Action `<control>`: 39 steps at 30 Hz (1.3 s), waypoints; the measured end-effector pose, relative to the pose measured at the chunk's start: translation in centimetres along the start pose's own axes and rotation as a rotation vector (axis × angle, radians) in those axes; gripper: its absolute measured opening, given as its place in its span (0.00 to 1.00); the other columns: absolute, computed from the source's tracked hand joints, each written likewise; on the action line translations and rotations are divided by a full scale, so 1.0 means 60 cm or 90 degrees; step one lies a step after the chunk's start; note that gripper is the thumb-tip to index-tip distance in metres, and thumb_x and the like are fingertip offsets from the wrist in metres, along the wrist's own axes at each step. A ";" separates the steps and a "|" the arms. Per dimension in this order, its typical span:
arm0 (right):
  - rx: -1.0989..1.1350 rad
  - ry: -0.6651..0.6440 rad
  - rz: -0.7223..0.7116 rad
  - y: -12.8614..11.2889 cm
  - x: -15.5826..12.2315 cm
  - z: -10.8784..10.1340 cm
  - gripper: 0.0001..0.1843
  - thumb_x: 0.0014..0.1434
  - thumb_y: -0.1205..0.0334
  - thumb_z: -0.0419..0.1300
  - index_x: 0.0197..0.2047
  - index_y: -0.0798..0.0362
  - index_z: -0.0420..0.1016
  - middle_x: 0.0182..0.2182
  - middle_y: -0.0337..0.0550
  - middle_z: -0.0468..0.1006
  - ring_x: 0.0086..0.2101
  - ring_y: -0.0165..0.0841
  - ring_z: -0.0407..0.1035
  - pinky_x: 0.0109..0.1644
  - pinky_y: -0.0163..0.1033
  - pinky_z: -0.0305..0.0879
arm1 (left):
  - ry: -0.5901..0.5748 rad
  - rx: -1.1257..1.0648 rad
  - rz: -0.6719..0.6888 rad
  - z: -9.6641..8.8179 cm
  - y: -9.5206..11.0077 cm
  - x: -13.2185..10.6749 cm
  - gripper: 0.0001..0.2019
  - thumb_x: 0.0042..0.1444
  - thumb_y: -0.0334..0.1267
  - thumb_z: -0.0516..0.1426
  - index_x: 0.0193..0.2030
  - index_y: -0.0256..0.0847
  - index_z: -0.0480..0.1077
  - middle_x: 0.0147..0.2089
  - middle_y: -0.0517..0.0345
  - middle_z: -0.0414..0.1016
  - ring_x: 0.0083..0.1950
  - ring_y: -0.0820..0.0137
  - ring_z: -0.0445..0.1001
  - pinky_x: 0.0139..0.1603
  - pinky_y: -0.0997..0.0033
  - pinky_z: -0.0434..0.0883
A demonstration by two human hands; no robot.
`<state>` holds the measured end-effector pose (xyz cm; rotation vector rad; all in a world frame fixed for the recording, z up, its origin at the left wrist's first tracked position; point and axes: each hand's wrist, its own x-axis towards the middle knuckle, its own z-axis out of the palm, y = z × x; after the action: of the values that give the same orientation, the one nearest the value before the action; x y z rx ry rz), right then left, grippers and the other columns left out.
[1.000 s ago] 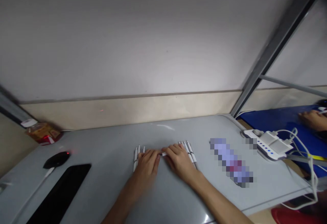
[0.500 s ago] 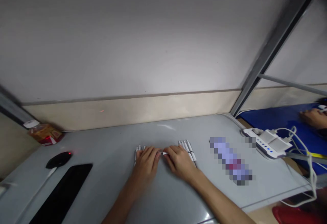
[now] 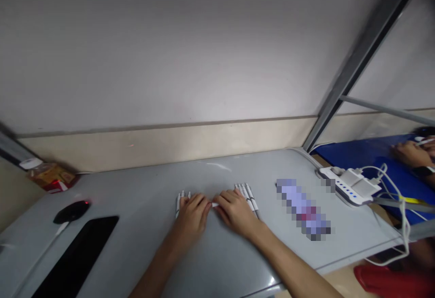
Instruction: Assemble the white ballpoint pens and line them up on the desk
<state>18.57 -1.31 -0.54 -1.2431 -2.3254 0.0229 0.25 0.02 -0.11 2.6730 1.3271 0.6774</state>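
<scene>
On the grey table [image 3: 142,207] my left hand [image 3: 192,214] rests with curled fingers over a small row of white pens [image 3: 179,198]. My right hand [image 3: 236,211] lies beside it over a second row of white pens [image 3: 247,194]. Between the two hands a short white pen piece [image 3: 215,204] shows, pinched by the fingertips of both. The rest of that piece is hidden under the fingers.
A black keyboard [image 3: 76,257] and a black mouse [image 3: 70,211] lie at the left, a bottle [image 3: 47,175] behind them. A blurred-out object [image 3: 302,207] lies to the right. A white power strip [image 3: 350,185] with cables sits at the table's right edge. Another person's hand [image 3: 408,153] works on a blue surface.
Both hands stay together over the pens with only slight finger shifts. The camera has drifted a little, so everything sits slightly lower-left.
</scene>
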 end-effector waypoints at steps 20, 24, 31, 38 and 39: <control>-0.002 -0.065 0.107 -0.008 -0.004 -0.019 0.12 0.67 0.54 0.49 0.41 0.50 0.70 0.31 0.41 0.78 0.29 0.32 0.71 0.31 0.35 0.54 | -0.029 0.011 0.065 -0.005 0.006 -0.002 0.11 0.66 0.35 0.43 0.42 0.43 0.67 0.38 0.56 0.72 0.42 0.64 0.66 0.45 0.62 0.58; 0.042 -0.028 0.080 0.001 -0.003 -0.029 0.08 0.64 0.59 0.53 0.45 0.50 0.69 0.37 0.42 0.78 0.34 0.33 0.71 0.34 0.35 0.56 | -0.015 0.011 0.048 -0.005 -0.002 0.000 0.13 0.67 0.35 0.42 0.44 0.43 0.67 0.38 0.56 0.72 0.42 0.65 0.66 0.44 0.63 0.57; 0.095 -0.039 0.072 0.012 -0.001 -0.028 0.14 0.68 0.58 0.47 0.40 0.51 0.73 0.32 0.41 0.78 0.33 0.32 0.71 0.39 0.36 0.58 | -0.021 0.037 0.038 -0.006 -0.005 -0.001 0.12 0.66 0.33 0.43 0.40 0.43 0.67 0.37 0.57 0.72 0.42 0.65 0.65 0.45 0.62 0.55; 0.228 0.026 0.084 0.027 -0.002 -0.040 0.09 0.62 0.65 0.56 0.46 0.50 0.72 0.39 0.43 0.77 0.38 0.33 0.69 0.41 0.35 0.60 | -0.003 0.006 -0.004 -0.014 -0.020 -0.002 0.11 0.67 0.36 0.43 0.40 0.43 0.66 0.37 0.57 0.72 0.42 0.64 0.65 0.44 0.63 0.55; 0.246 0.031 0.090 0.028 -0.002 -0.041 0.08 0.63 0.65 0.55 0.45 0.50 0.73 0.38 0.42 0.77 0.37 0.32 0.69 0.41 0.34 0.60 | -0.001 -0.004 -0.011 -0.014 -0.022 -0.003 0.11 0.67 0.36 0.43 0.41 0.43 0.66 0.37 0.58 0.72 0.42 0.65 0.65 0.44 0.63 0.55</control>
<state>20.98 -0.93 1.14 -1.1882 -2.0593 0.4621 -1.19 0.62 0.24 2.6534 1.3447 0.6765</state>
